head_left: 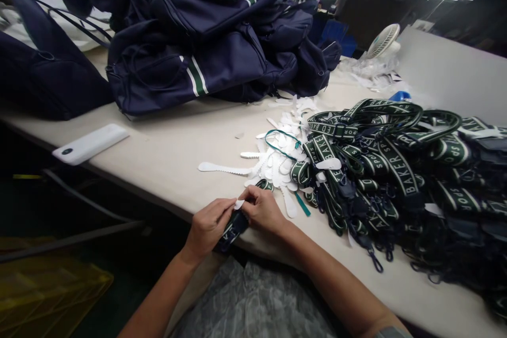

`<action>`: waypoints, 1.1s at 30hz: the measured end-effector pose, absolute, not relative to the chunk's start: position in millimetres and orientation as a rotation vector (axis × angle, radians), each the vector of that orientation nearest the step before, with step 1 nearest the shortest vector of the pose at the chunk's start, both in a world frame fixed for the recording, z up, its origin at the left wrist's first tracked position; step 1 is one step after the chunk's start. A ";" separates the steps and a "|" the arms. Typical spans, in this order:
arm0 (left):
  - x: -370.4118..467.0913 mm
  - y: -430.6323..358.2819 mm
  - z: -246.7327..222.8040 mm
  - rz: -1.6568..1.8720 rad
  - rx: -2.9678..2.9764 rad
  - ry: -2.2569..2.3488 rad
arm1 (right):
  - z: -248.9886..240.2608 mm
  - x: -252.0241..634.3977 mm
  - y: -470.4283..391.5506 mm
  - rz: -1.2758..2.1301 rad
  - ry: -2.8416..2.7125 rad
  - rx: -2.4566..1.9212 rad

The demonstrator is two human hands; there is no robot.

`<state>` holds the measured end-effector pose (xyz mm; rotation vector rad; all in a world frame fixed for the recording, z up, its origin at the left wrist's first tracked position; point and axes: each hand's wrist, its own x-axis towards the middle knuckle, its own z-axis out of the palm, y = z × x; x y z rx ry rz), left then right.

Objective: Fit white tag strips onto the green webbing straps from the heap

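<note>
Close to the table edge, my left hand (208, 226) pinches a small white tie (238, 204) between thumb and fingers. My right hand (263, 210) is closed at the other side of that tie, its fingertips partly hidden. Beneath both hands lies a bundled dark green and navy strap (234, 228) with white lettering; the tie appears to be around it, but the fingers hide how. Just beyond them is a heap of loose white ties (275, 163), some with serrated edges, with a green cord loop (269, 142) on top.
A large pile of lettered straps with clips (368, 169) covers the right side. Navy bags (225, 63) are stacked at the back. A white phone-like object (91, 143) lies near the left edge. A fan (384, 40) and a yellow crate (55, 296) are farther off.
</note>
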<state>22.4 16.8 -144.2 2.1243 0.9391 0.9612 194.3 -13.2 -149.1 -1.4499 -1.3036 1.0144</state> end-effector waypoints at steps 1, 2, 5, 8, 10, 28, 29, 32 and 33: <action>22.5 17.6 -144.2 0.958 2.143 0.930 | -148.8 195.1 -12.8 1.049 -1.302 -1.442; 22.7 18.2 -144.2 0.951 2.157 0.926 | -148.2 196.0 -12.7 1.087 -1.310 -1.429; 24.3 18.9 -144.6 0.928 2.162 0.967 | -145.7 198.0 -13.8 1.134 -1.375 -1.400; 25.9 18.3 -145.7 0.910 2.107 1.064 | -145.5 197.9 -17.1 0.934 -1.457 -1.342; 26.3 18.0 -146.3 0.885 2.030 1.129 | -147.1 197.9 -20.1 0.764 -1.530 -1.278; 26.5 28.8 -128.8 0.622 1.568 1.142 | -158.4 207.1 -37.9 0.693 -1.566 -1.248; 26.8 26.3 -129.0 0.631 1.631 1.154 | -154.9 205.2 -39.5 0.736 -1.521 -1.263; 30.0 14.5 -128.0 0.729 1.814 1.205 | -142.2 197.7 -46.3 0.859 -1.325 -1.342; 32.1 9.5 -127.2 0.799 1.881 1.202 | -138.4 194.5 -49.1 0.900 -1.223 -1.383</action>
